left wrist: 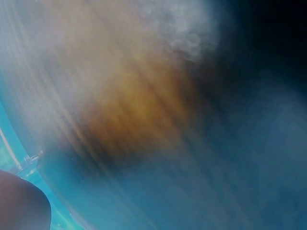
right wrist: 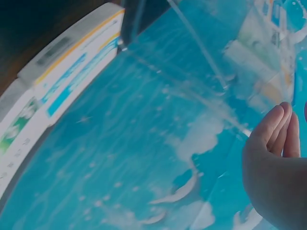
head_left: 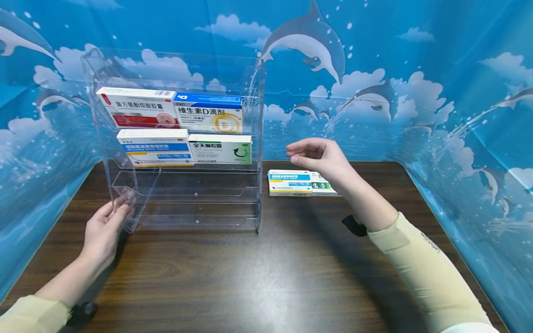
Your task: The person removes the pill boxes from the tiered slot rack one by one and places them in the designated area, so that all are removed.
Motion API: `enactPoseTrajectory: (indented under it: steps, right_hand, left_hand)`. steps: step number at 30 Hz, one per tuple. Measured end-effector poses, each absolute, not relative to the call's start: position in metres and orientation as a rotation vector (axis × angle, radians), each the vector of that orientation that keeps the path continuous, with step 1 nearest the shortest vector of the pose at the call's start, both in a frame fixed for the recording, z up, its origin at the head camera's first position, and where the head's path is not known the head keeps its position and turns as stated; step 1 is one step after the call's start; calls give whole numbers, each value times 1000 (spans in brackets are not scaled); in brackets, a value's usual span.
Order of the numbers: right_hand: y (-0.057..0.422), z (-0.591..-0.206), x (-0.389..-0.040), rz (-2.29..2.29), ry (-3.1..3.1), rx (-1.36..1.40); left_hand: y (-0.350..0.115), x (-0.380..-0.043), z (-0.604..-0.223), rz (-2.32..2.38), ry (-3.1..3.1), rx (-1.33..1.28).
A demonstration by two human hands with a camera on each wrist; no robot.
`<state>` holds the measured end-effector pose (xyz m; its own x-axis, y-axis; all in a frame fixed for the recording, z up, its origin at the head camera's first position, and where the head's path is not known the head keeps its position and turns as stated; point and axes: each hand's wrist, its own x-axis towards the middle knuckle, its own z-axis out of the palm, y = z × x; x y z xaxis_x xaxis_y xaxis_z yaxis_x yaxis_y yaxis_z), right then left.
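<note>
My left hand (head_left: pixel 103 233) grips the lower left side of a clear acrylic tiered rack (head_left: pixel 195 196). In the left wrist view most is blurred, with part of a finger (left wrist: pixel 21 206) at the corner. On the upper tiers stand a red-and-white medicine box (head_left: pixel 139 108), a vitamin D box (head_left: pixel 208 114), a blue-and-white capsule box (head_left: pixel 155 149) and a green-and-white capsule box (head_left: pixel 220 150). To the rack's right, my right hand (head_left: pixel 322 159) hovers with loosely bent fingers and holds nothing. Below it lie another blue-and-white capsule box (head_left: pixel 289 183) and a partly hidden green-and-white box (head_left: pixel 322 185).
A dark brown wooden table (head_left: pixel 258 277) carries everything. Behind and along both sides hangs a blue curtain (head_left: pixel 437 115) printed with dolphins and clouds. The rack's two lower tiers show no boxes.
</note>
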<state>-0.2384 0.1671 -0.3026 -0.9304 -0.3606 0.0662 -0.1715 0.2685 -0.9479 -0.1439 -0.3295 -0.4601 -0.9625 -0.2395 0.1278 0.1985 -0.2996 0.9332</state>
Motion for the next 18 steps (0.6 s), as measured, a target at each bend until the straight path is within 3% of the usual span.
enactPoseTrajectory:
  steps: [18]
  right_hand:
    - [93,-283,-235,-1815,2280,-763]
  left_hand:
    - [-332,-143,-461,-2328,-1714,67]
